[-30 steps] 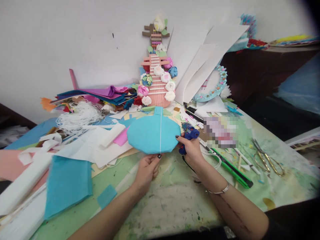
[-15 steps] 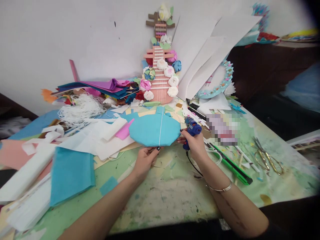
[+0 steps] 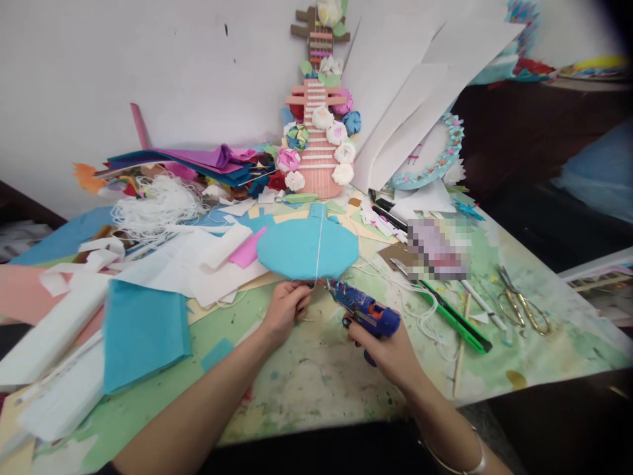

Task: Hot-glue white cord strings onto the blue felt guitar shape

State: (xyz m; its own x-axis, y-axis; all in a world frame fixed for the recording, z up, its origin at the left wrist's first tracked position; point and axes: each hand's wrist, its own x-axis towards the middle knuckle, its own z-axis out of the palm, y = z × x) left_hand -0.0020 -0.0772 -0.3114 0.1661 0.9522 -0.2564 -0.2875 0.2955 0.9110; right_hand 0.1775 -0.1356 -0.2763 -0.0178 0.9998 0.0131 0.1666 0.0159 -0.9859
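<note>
One blue oval [image 3: 289,247] sits mid-view, crossed from twelve to six o'clock by a white string [image 3: 319,244]. At six, the left hand [image 3: 285,310] pinches at the string's near end. Towards five, the right hand [image 3: 388,346] grips a glue gun [image 3: 363,307], nozzle near that edge. A flowered guitar [image 3: 316,155] stands at twelve; a green cutter [image 3: 452,315] lies near four.

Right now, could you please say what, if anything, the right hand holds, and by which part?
The right hand holds the blue glue gun by its handle.
</note>
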